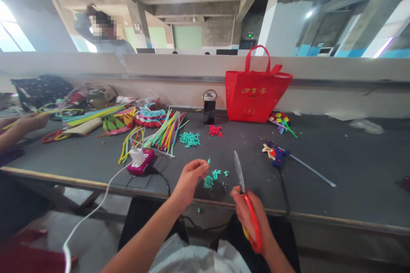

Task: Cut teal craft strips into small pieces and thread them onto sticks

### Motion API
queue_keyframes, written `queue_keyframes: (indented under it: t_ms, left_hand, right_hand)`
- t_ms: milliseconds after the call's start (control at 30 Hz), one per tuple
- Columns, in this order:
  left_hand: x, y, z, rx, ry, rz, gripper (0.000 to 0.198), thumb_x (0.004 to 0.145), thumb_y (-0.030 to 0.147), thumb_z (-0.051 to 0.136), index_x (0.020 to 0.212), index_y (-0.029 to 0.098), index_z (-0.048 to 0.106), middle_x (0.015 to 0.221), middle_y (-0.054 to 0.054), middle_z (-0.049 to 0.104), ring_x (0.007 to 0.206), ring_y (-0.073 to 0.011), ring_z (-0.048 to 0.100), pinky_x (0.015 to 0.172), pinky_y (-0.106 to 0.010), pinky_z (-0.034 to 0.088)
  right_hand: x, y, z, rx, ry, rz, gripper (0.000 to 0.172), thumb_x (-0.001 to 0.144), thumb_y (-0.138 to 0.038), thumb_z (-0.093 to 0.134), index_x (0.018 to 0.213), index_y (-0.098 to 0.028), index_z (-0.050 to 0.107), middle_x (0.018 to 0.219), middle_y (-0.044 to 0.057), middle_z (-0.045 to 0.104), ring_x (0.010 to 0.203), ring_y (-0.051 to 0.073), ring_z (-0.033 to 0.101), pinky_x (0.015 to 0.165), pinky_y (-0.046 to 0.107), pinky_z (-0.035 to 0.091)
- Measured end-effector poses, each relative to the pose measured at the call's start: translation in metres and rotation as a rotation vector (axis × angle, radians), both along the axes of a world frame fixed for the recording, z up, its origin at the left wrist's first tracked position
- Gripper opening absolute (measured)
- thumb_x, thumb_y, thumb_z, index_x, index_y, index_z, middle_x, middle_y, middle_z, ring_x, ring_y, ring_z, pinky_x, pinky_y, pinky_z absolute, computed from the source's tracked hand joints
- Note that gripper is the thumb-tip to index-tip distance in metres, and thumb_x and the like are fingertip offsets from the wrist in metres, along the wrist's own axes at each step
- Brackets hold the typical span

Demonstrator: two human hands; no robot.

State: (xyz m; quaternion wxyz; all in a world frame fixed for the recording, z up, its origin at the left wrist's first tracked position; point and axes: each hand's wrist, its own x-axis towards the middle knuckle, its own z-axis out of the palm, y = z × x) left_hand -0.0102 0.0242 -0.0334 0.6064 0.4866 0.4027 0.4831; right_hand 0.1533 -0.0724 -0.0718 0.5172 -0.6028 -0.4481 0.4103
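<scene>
At the table (310,145)'s near edge, a seated person's right hand (251,215) is wrapped around red-handled scissors (246,198), blades pointing up and away. The left forearm slants in, and the left hand (191,179) has thumb and forefinger pinched together on a teal piece (209,161), its tip poking above them. Loose teal bits (209,182) lie just right of those fingertips. Farther back sit a teal pile (189,139), a red pile (215,131), then a red bag (256,100).
</scene>
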Motion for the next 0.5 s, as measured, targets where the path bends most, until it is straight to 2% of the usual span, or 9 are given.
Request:
queue_keyframes:
  t_ms: [67,100,167,233,333,400,500]
  left_hand:
    - [-0.009,0.031,-0.006,0.137,0.245,0.13,0.016,0.071,0.032,0.064,0.073,0.016,0.062,0.063,0.002,0.053,0.059,-0.0105,0.045,0.057,-0.022,0.034]
    - [-0.013,0.047,-0.009,0.206,0.37,0.185,0.016,0.072,0.032,0.062,0.073,0.016,0.062,0.063,0.001,0.054,0.059,-0.0112,0.046,0.057,-0.023,0.035]
    - [-0.023,0.077,-0.015,0.321,0.651,0.272,0.016,0.073,0.031,0.057,0.073,0.016,0.063,0.063,0.001,0.058,0.06,-0.0127,0.05,0.058,-0.023,0.037]
    - [-0.03,0.101,-0.02,0.34,0.735,0.309,0.012,0.072,0.026,0.056,0.071,0.017,0.064,0.063,0.0,0.06,0.062,-0.0142,0.053,0.059,-0.024,0.038]
    - [-0.037,0.125,-0.022,0.346,0.828,0.353,0.009,0.07,0.019,0.055,0.07,0.017,0.064,0.064,0.0,0.061,0.064,-0.0151,0.055,0.061,-0.025,0.039]
    - [-0.038,0.135,-0.022,0.344,0.888,0.377,0.01,0.07,0.016,0.054,0.071,0.017,0.064,0.065,-0.001,0.062,0.065,-0.0154,0.055,0.062,-0.025,0.039]
    - [-0.04,0.142,-0.019,0.354,0.963,0.391,0.019,0.069,0.01,0.054,0.083,0.017,0.065,0.07,-0.002,0.064,0.068,-0.0161,0.056,0.064,-0.026,0.039]
  right_hand:
    - [0.007,0.004,0.005,-0.102,0.206,0.086,0.041,0.08,-0.061,0.054,0.083,-0.02,0.051,0.05,-0.011,0.025,0.039,0.005,0.022,0.035,0.016,0.019]
    - [0.011,0.006,0.006,-0.122,0.258,0.12,0.042,0.079,-0.061,0.055,0.084,-0.02,0.051,0.051,-0.012,0.023,0.04,0.005,0.02,0.036,0.015,0.017]
    - [0.018,0.011,0.009,-0.098,0.26,0.131,0.041,0.078,-0.06,0.058,0.084,-0.019,0.051,0.052,-0.011,0.022,0.041,0.004,0.019,0.036,0.015,0.018]
    - [0.024,0.018,0.011,-0.057,0.213,0.108,0.041,0.078,-0.059,0.059,0.083,-0.019,0.052,0.053,-0.011,0.022,0.042,0.004,0.019,0.036,0.015,0.018]
    - [0.031,0.032,0.012,-0.014,0.19,0.064,0.042,0.076,-0.059,0.061,0.084,-0.018,0.053,0.052,-0.011,0.022,0.042,0.004,0.02,0.036,0.015,0.017]
    - [0.035,0.04,0.012,-0.013,0.224,0.054,0.042,0.075,-0.059,0.061,0.085,-0.018,0.052,0.051,-0.012,0.022,0.041,0.003,0.019,0.036,0.014,0.016]
    - [0.037,0.046,0.013,-0.041,0.278,0.059,0.043,0.074,-0.059,0.062,0.084,-0.019,0.051,0.05,-0.012,0.023,0.041,0.003,0.018,0.035,0.013,0.016]
